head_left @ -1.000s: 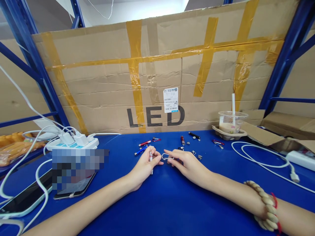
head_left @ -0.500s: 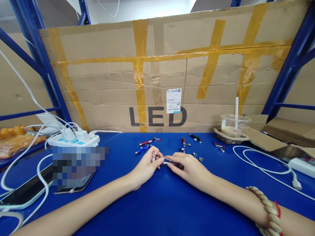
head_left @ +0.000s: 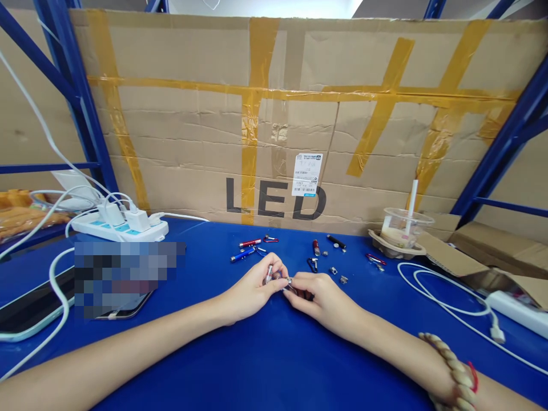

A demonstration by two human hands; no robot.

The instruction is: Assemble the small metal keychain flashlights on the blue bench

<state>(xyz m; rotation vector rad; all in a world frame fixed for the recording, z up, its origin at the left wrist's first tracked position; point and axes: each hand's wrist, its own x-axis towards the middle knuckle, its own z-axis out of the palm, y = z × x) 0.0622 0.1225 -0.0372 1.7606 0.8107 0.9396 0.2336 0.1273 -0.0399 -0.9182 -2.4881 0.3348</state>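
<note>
Above the middle of the table my left hand (head_left: 262, 283) is closed, its fingers curled round a small silver-and-reddish cylinder (head_left: 269, 274). My right hand (head_left: 322, 290) meets it fingertip to fingertip, pinching a small shiny metal piece (head_left: 290, 281) whose kind is mostly hidden by the fingers. Beyond the left hand lie a red mini flashlight (head_left: 250, 244) and a blue mini flashlight (head_left: 242, 254), with a red carabiner clip (head_left: 270, 239) close by. A short red tube (head_left: 315, 247), a black carabiner clip (head_left: 313, 264), a black tube (head_left: 336, 241) and several small metal bits (head_left: 343, 279) lie past the right hand.
Another red clip (head_left: 375, 260) lies farther right, near a plastic cup with a straw (head_left: 405, 222) in a carton holder. A white cable (head_left: 445, 305) coils at right. On the left are a power strip (head_left: 120, 227), cables and phones (head_left: 38, 299). Cardboard (head_left: 192, 142) walls the back.
My fingertips have drawn closer together, and the metal piece between them shows less. The whole view has tilted and shifted slightly; the parts on the table lie as before.
</note>
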